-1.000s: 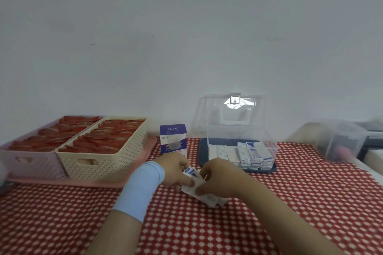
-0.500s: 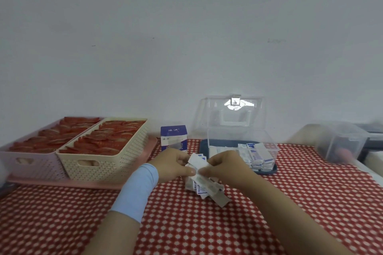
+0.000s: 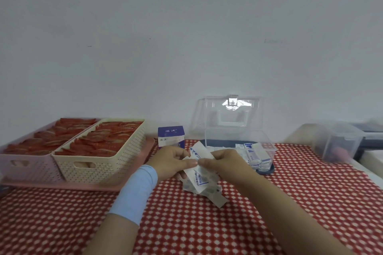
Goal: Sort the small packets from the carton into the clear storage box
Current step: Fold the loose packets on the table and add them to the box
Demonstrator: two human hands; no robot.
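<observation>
Head view. My left hand [image 3: 173, 161] and right hand [image 3: 224, 161] pinch a loose sheaf of small packets [image 3: 202, 181] just in front of the clear storage box [image 3: 219, 136], fingers [image 3: 187, 164] of both curled round it. The carton [image 3: 171, 136] stands left of the box. I judge it best to square the sheaf's edges, then lay it flat beside the stored packets [image 3: 255, 155], lest some slip out.

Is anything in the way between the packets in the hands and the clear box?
Nothing visible. The left hand and right hand pinch the packets just in front of the box, whose lid stands open. The carton stands to the left, off that path.
</observation>
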